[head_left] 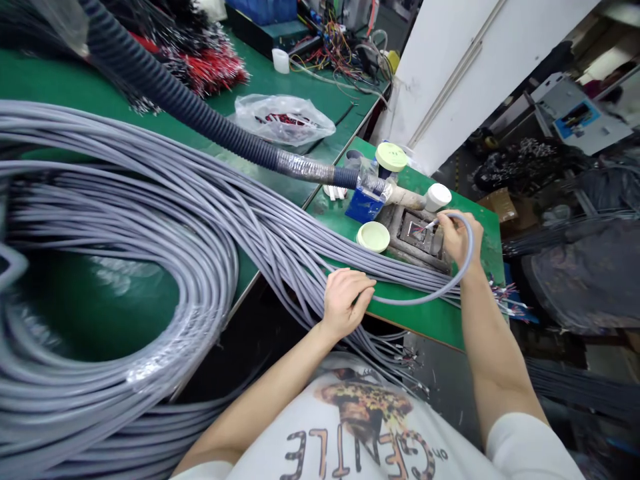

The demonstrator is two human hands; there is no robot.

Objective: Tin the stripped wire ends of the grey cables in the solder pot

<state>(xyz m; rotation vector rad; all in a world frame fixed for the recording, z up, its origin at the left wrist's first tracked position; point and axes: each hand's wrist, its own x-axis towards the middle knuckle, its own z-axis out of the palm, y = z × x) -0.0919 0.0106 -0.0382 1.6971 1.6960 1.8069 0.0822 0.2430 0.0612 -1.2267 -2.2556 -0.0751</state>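
Observation:
My right hand (pixel 461 239) is closed on a grey cable (pixel 469 250) close to its stripped end. The thin wire ends point down at the square opening of a dirty metal pot (pixel 413 231), which looks like a solder pot. From that hand the cable bends round in an arc and runs back left toward the bundle. My left hand (pixel 345 300) lies over the thick bundle of grey cables (pixel 280 233), its fingers stretched out and the thumb apart. Beneath its palm the contact with single cables is hidden.
A ribbed hose (pixel 190 107) ends above the pot beside a blue box (pixel 365 203). Around it stand a pale-green lid (pixel 373 237), a yellow-lidded jar (pixel 391 157) and a white cup (pixel 438 196). Large cable coils (pixel 200 320) fill the left. A plastic bag (pixel 285 120) lies behind.

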